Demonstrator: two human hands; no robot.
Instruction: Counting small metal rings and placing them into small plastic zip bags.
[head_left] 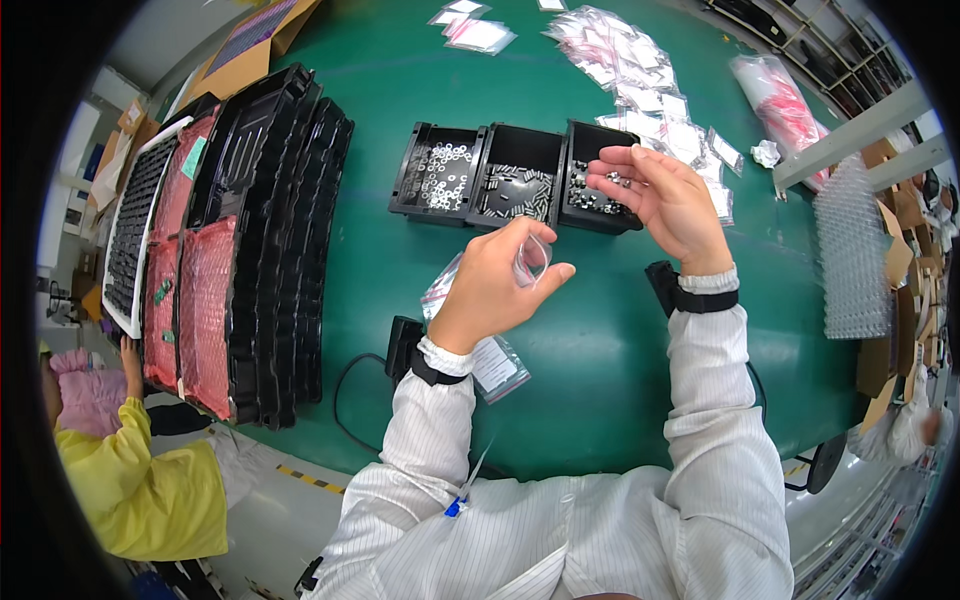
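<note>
My left hand (487, 288) is curled around a small clear plastic zip bag (533, 262), whose mouth stands partly open between thumb and fingers. Over the right-hand black bin (573, 140), my right hand (672, 200) is turned palm inward with bent fingers. Small shiny metal parts (619, 179) show at its fingertips; their exact kind is too small to tell. More such parts lie in that bin. Short metal pins (520, 203) fill the bottom of the middle bin (524, 143), and white and metal rings (447, 165) lie in the left bin (407, 187).
Flat zip bags (497, 366) lie under and beside my left forearm. A pile of filled bags (622, 55) spreads at the back right of the green table (600, 400). Tall stacked black trays (300, 240) stand left. Bubble wrap (852, 250) hangs right. A person in yellow (150, 485) works at the left.
</note>
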